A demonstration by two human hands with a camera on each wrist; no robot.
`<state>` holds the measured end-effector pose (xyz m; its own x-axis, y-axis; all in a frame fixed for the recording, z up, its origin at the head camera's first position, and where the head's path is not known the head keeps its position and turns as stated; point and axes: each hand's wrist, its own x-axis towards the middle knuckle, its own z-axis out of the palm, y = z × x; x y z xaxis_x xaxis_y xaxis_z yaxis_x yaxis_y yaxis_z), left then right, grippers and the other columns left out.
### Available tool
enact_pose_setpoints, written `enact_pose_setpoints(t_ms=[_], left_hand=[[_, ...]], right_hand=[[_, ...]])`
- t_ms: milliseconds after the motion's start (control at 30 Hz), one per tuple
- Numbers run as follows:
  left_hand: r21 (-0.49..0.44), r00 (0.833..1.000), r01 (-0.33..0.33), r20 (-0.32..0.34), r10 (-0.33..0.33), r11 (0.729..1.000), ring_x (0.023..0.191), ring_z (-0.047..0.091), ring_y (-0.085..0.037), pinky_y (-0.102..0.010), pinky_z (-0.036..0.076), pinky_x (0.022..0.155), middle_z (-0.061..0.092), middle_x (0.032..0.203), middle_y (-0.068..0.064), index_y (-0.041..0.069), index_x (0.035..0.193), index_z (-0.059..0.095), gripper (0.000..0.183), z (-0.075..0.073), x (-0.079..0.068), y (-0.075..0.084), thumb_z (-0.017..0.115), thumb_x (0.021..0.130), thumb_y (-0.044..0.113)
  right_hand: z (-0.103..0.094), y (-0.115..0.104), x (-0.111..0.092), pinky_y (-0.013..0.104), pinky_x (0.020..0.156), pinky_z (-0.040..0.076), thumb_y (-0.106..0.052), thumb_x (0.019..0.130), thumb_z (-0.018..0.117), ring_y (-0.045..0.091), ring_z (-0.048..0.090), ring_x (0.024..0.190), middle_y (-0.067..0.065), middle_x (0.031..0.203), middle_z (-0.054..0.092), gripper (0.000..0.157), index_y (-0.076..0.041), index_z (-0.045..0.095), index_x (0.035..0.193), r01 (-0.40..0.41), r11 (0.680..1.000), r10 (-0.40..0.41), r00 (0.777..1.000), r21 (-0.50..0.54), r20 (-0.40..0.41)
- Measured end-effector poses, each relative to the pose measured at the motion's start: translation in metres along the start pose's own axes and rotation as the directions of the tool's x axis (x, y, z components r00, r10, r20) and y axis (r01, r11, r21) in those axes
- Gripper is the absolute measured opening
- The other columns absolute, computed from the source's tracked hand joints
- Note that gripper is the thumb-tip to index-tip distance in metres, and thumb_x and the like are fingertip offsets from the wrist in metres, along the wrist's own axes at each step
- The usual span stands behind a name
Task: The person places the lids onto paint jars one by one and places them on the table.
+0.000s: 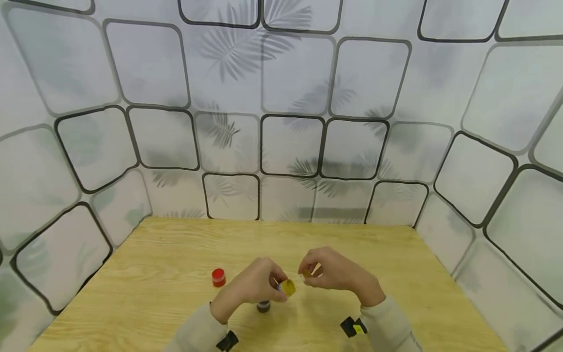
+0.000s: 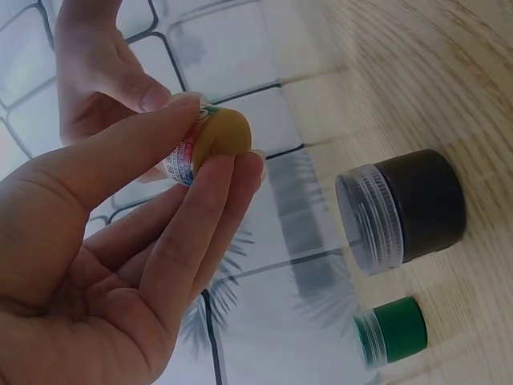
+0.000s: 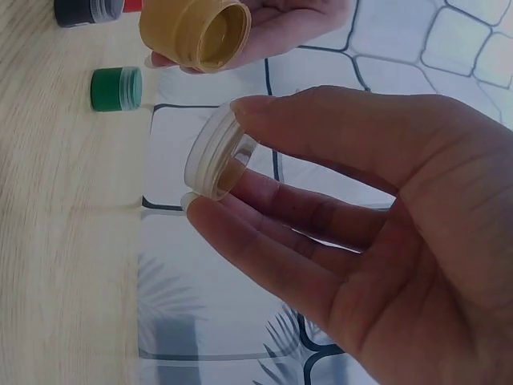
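My left hand pinches a small yellow paint jar between thumb and fingers. The jar is tilted, with its open mouth facing right. In the right wrist view, yellow-ochre paint shows inside it. My right hand holds a clear round lid by its edge, a short way from the jar's mouth. A printed label shows on the jar in the left wrist view. Behind the left hand, a black jar with a clear lid stands on the table.
A red jar stands on the wooden table, left of the left hand. In the wrist views a green jar with a clear lid stands near the black one. Patterned fabric walls enclose the table's back and sides.
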<state>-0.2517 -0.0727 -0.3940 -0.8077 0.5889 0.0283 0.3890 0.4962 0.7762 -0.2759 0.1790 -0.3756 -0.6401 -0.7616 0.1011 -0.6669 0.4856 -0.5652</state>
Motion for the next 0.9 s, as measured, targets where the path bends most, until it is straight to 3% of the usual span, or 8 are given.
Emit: enact_pose_setpoints(t_ms=[233, 500, 667, 900], left_hand=[[0.014, 1.000, -0.002, -0.009, 0.002, 1.000, 0.080, 0.074, -0.012, -0.022, 0.061, 0.068, 0.078, 0.102, -0.013, -0.001, 0.106, 0.078, 0.026, -0.001, -0.001, 0.004, 0.086, 0.083, 0.007], [0.013, 0.999, -0.006, -0.041, 0.007, 1.000, 0.080, 0.074, -0.014, -0.025, 0.061, 0.068, 0.078, 0.100, -0.013, 0.000, 0.105, 0.078, 0.026, -0.002, 0.000, 0.005, 0.086, 0.083, 0.010], [-0.001, 0.998, -0.015, -0.054, 0.015, 1.000, 0.081, 0.075, -0.017, -0.028, 0.062, 0.068, 0.078, 0.100, -0.013, -0.002, 0.105, 0.077, 0.026, -0.002, 0.000, 0.005, 0.086, 0.083, 0.008], [-0.010, 0.998, -0.033, -0.063, 0.033, 0.999, 0.080, 0.075, -0.017, -0.025, 0.062, 0.066, 0.079, 0.098, -0.013, -0.002, 0.103, 0.078, 0.024, -0.001, 0.000, 0.002, 0.086, 0.083, 0.009]], right_hand=[[0.003, -0.006, 0.003, 0.017, 0.080, 0.059, -0.007, 0.096, 0.072, 0.015, 0.071, 0.096, 0.006, 0.108, 0.071, 0.016, -0.009, 0.076, 0.111, 0.054, 0.998, -0.054, 0.999, 0.022, -0.004], [0.006, -0.012, 0.004, 0.024, 0.082, 0.062, -0.003, 0.093, 0.074, 0.014, 0.070, 0.097, 0.004, 0.106, 0.070, 0.017, -0.011, 0.075, 0.108, 0.128, 0.992, -0.129, 0.989, -0.018, -0.068], [0.011, -0.014, 0.008, 0.020, 0.080, 0.061, -0.003, 0.091, 0.076, 0.014, 0.071, 0.097, 0.005, 0.107, 0.072, 0.019, -0.009, 0.074, 0.110, 0.178, 0.984, -0.180, 0.980, -0.029, -0.087], [0.015, -0.014, 0.010, 0.017, 0.080, 0.059, -0.003, 0.092, 0.076, 0.012, 0.071, 0.098, 0.004, 0.107, 0.072, 0.018, -0.009, 0.074, 0.109, 0.174, 0.985, -0.174, 0.981, -0.002, -0.091]])
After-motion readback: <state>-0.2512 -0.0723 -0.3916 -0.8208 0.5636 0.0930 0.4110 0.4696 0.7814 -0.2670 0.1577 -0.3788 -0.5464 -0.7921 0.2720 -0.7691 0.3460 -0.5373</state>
